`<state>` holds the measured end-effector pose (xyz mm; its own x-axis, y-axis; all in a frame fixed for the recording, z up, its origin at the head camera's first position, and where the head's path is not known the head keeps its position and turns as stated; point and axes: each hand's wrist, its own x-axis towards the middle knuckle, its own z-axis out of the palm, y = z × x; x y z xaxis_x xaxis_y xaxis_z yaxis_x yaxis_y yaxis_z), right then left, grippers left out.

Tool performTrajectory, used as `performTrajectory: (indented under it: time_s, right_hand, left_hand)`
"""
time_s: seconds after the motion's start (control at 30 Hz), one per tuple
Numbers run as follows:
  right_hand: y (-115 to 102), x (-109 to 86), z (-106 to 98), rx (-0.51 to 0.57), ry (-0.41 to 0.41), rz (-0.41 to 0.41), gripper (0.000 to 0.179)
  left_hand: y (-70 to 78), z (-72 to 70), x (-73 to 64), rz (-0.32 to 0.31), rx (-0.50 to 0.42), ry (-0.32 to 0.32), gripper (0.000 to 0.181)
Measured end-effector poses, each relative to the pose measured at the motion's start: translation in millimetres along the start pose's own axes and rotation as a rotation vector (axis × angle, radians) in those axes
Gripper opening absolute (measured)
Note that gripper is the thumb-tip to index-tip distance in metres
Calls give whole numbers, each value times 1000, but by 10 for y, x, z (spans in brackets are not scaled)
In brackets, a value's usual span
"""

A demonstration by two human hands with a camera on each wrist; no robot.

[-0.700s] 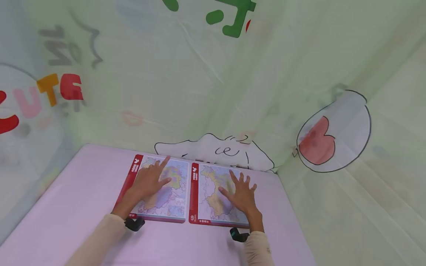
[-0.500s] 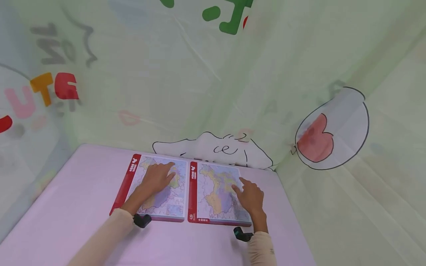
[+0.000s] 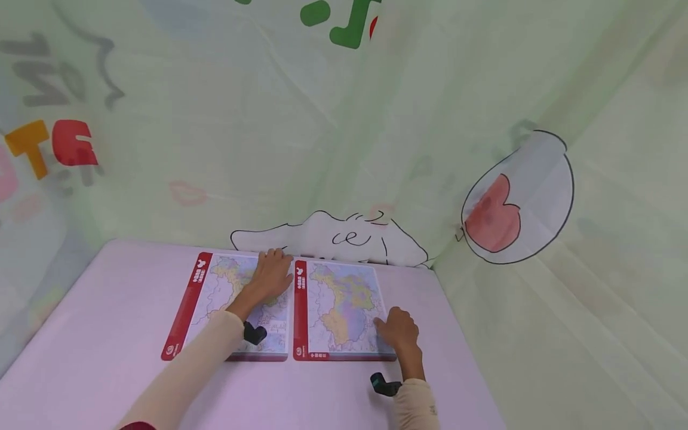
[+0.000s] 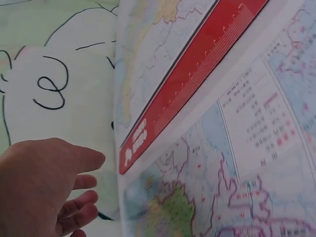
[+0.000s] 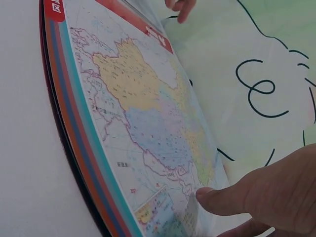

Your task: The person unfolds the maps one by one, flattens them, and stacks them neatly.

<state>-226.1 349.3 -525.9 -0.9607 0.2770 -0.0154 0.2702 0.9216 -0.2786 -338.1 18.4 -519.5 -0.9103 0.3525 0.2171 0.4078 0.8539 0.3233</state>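
Two flat map sheets lie side by side on the table: a left map point(image 3: 220, 286) and a right map point(image 3: 344, 298), each with a red strip along its left side. Over the far right corner of the left map is my left hand point(image 3: 273, 276), its fingers loosely bent; the left wrist view has them just off the map's edge. My right hand point(image 3: 399, 328) is at the right map's right side, its thumb point(image 5: 215, 200) over the border and the other fingers partly hidden. Coloured layers point(image 5: 89, 133) show along the right map's near edge.
The pale pink table point(image 3: 107, 310) ends at a printed cloth wall point(image 3: 242, 149) close behind the maps. More cloth point(image 3: 537, 328) rises on the right. A dark wrist camera sits on each wrist, with beige sleeves below.
My left hand has moved right across the left map to its far right corner. The right hand has drawn back from the right map's middle to its right edge. The head view has shifted.
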Motion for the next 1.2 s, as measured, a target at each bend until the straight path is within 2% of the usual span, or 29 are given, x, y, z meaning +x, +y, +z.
performTrajectory:
  time_s: [0.27, 0.47, 0.73, 0.83, 1.03, 1.2]
  right_hand:
    - [-65, -23, 28, 33, 32, 18, 45]
    - [-118, -48, 43, 23, 56, 7, 49]
    - [-172, -86, -14, 82, 61, 12, 47]
    - [-174, -79, -12, 114, 65, 23, 45]
    - [-109, -39, -2, 198, 76, 102, 37]
    - [-22, -26, -7, 262, 65, 169, 26]
  left_hand:
    - [46, 326, 203, -33, -74, -27, 57]
    - [-36, 486, 233, -35, -96, -3, 57]
    - [-103, 545, 257, -86, -155, -29, 53]
    - [-99, 514, 243, -113, -196, -35, 57]
    - [4, 356, 169, -151, -353, -61, 62]
    - [59, 352, 166, -188, -493, -93, 68]
